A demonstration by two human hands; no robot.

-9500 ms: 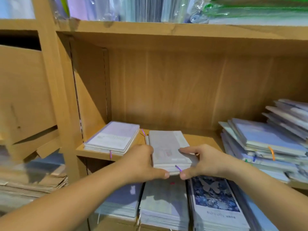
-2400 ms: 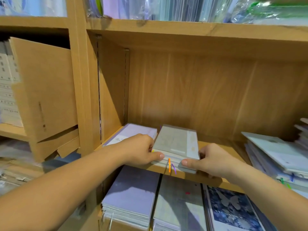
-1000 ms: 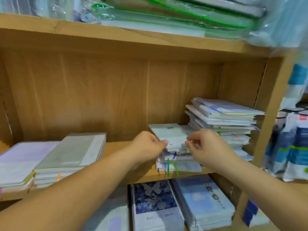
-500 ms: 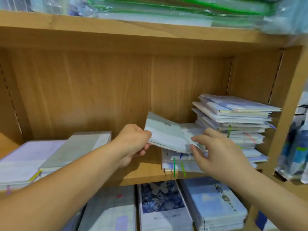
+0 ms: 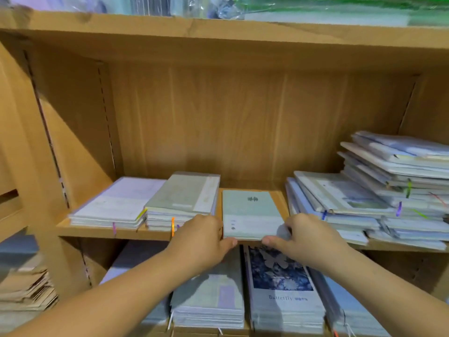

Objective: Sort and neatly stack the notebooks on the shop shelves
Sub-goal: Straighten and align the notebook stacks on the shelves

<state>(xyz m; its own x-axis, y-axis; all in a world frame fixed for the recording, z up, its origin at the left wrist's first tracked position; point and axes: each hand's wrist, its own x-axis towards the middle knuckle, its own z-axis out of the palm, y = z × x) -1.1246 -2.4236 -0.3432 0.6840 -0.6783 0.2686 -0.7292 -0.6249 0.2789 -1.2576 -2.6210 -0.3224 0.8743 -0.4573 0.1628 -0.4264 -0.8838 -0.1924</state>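
Observation:
A pale green notebook [image 5: 250,212] lies flat on the wooden shelf [image 5: 104,233], just right of a grey-green stack [image 5: 184,198] and a lilac stack [image 5: 119,203]. My left hand [image 5: 201,237] grips its near left corner, thumb at the front edge. My right hand [image 5: 308,237] grips its near right corner. A messy, leaning pile of notebooks [image 5: 379,188] fills the right end of the shelf.
Below the shelf stand neat stacks, among them a blue butterfly notebook stack [image 5: 281,285] and a grey-green stack [image 5: 213,300]. Plastic-wrapped goods [image 5: 315,6] sit on the shelf above. Brown paper items [image 5: 26,288] lie at the lower left.
The pale green notebook, lifted off the messy right pile half a second ago, now lies flat on the shelf beside the grey-green stack. Both hands moved left with it and hold its near corners.

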